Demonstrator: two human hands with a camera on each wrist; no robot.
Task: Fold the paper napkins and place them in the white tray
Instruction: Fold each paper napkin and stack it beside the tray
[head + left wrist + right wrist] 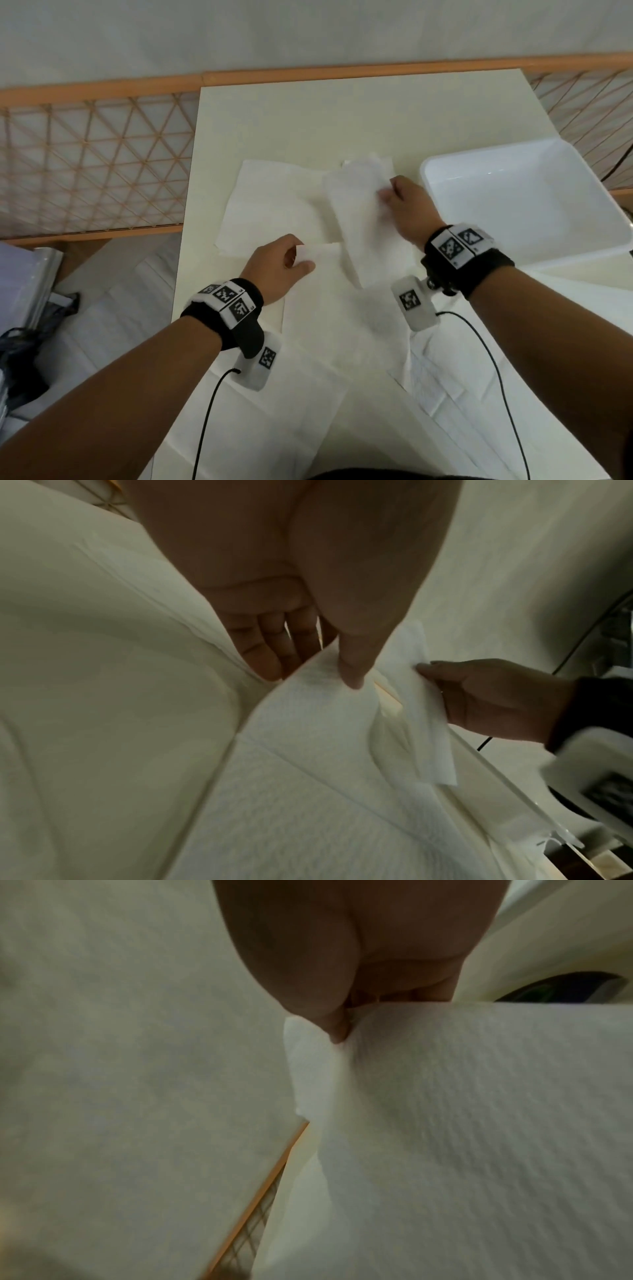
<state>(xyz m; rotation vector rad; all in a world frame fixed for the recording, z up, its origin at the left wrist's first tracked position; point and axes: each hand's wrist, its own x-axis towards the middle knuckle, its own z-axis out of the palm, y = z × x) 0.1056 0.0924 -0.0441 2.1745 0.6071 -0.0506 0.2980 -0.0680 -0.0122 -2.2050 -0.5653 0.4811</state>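
Observation:
A white paper napkin point(363, 219) is lifted off the table between both hands. My left hand point(279, 267) pinches its near left corner between thumb and fingers. My right hand point(406, 209) pinches the far right corner and holds it higher, so the sheet curls over. In the left wrist view the thumb point(352, 666) lies on the napkin point(318, 723), with the right hand point(486, 696) beyond it. The right wrist view shows the thumb point(334, 1027) pinching the textured napkin point(462, 1123). The white tray point(534, 202) stands empty at the right.
Another napkin point(274, 198) lies flat at the table's middle left. More sheets point(308, 394) cover the near part of the cream table point(342, 116). A wooden lattice rail point(92, 164) runs behind and to the left. Cables hang from both wrist cameras.

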